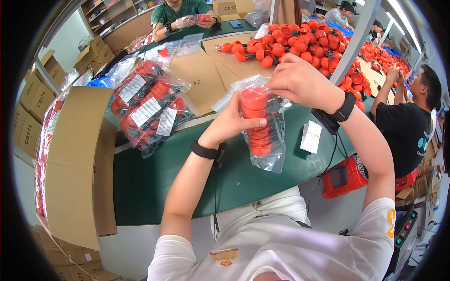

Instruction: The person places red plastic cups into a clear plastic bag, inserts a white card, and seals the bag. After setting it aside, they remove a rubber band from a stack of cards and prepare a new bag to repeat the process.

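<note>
A clear plastic bag (274, 161) stands above the green table, with a column of nested red cups (259, 136) inside. My left hand (229, 121) is wrapped round the bag's upper left side, its thumb across the cups. At the bag's mouth my right hand (302, 83) is closed, fingertips pinched at the edge beside the top cup; exactly what lies between them is partly hidden. Dark fittings show through the plastic along the column's right side. Another flat clear bag seems to lie behind the left hand.
Filled bags of red cups with white labels (150, 112) lie at left, by an open cardboard box (77, 154). A heap of red cups (300, 44) covers the far side near a metal post (358, 42). White slips (311, 136) lie right. Co-workers sit across and at right.
</note>
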Tool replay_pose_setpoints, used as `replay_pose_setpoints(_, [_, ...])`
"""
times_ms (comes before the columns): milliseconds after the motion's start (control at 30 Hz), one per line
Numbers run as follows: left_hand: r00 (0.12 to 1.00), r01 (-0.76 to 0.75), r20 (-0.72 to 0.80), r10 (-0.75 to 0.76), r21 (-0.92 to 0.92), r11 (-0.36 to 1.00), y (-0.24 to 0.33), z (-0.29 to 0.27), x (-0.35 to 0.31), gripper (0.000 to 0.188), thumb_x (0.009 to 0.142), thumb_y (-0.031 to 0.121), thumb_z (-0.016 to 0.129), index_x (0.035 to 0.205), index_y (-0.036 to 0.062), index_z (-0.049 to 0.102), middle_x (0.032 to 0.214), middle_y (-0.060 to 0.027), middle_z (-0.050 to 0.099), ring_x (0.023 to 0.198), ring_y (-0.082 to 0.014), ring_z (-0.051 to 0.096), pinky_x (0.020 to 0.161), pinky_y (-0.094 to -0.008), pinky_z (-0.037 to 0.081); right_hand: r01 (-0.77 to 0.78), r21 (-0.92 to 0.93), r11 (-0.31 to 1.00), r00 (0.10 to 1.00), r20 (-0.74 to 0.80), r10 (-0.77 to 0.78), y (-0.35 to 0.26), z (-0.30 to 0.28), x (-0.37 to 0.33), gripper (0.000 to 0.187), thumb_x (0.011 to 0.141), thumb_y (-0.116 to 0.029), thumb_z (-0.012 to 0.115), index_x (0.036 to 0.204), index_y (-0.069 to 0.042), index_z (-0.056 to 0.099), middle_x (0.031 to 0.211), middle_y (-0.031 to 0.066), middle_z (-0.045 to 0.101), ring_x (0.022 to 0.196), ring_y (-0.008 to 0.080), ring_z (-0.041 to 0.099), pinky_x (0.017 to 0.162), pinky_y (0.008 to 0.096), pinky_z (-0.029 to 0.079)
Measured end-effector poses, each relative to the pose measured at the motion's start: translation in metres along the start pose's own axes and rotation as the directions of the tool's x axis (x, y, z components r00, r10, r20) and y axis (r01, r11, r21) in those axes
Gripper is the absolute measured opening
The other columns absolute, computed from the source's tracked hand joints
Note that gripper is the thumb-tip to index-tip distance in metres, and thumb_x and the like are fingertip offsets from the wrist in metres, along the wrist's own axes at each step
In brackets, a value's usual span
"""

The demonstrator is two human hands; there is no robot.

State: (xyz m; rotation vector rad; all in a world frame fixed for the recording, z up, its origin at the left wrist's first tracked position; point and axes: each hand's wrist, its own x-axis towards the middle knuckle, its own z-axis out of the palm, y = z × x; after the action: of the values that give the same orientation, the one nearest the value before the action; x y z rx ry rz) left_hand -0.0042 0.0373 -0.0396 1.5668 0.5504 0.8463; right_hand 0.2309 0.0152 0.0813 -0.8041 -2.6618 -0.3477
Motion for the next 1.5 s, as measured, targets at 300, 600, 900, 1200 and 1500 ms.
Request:
replay_pose_setpoints(300, [0.972,-0.062,-0.225,0.061,0.006,0.998,0.001,0.013,0.000,0.074,0.082,0.021,0.087,0.138,0.0010,0.043,0.126,-0.0098,0.061,0.115,-0.0169,0.061,0.102,-0.0354,0.050,0.016,0.087,0.996,0.987,-0.160,-0.002,-0.003,0.011,-0.002,0.023,0.086,-0.010,0.074,0.109,-0.008,0.072,0.104,0.0077,0.070,0.103,0.0270,0.065,0.092,0.0381,0.052])
replay_pose_setpoints(600, [0.940,-0.102,-0.333,0.070,-0.079,0.992,0.007,0.008,0.001,0.061,0.084,0.024,0.086,0.128,-0.0001,0.051,0.118,-0.0091,0.065,0.110,-0.0167,0.062,0.099,-0.0338,0.051,-0.421,0.886,0.192,0.751,0.222,0.622,-0.045,0.078,-0.037,0.078,0.087,-0.032,0.083,0.147,0.000,0.044,0.136,0.0118,0.059,0.123,0.0205,0.058,0.100,0.0360,0.051])
replay_pose_setpoints(900, [0.936,-0.125,-0.313,0.159,0.125,0.984,-0.012,0.008,0.005,0.068,0.082,0.025,0.088,0.132,0.0021,0.048,0.124,-0.0094,0.062,0.115,-0.0169,0.060,0.100,-0.0348,0.050,-0.539,0.828,0.154,0.629,0.274,0.727,-0.035,0.092,-0.035,0.057,0.089,-0.025,0.081,0.134,0.000,0.055,0.113,0.0055,0.069,0.099,0.0116,0.065,0.089,0.0281,0.053])
replay_pose_setpoints(1200, [0.962,-0.132,-0.232,0.142,0.057,0.990,-0.005,0.014,0.001,0.067,0.082,0.023,0.087,0.133,0.0011,0.049,0.126,-0.0097,0.062,0.116,-0.0170,0.060,0.101,-0.0347,0.049,-0.273,0.959,0.079,0.715,0.147,0.684,-0.027,0.077,-0.045,0.065,0.090,-0.026,0.081,0.142,-0.002,0.050,0.119,0.0056,0.069,0.106,0.0136,0.065,0.096,0.0310,0.051])
replay_pose_setpoints(1500, [0.951,-0.185,-0.239,0.195,0.066,0.981,-0.014,0.016,0.004,0.067,0.083,0.025,0.086,0.133,-0.0007,0.049,0.125,-0.0112,0.063,0.116,-0.0183,0.061,0.102,-0.0347,0.049,-0.457,0.696,0.555,0.810,0.068,0.582,-0.031,0.064,-0.047,0.056,0.081,-0.028,0.086,0.126,-0.004,0.064,0.117,0.0107,0.071,0.105,0.0227,0.068,0.094,0.0358,0.051])
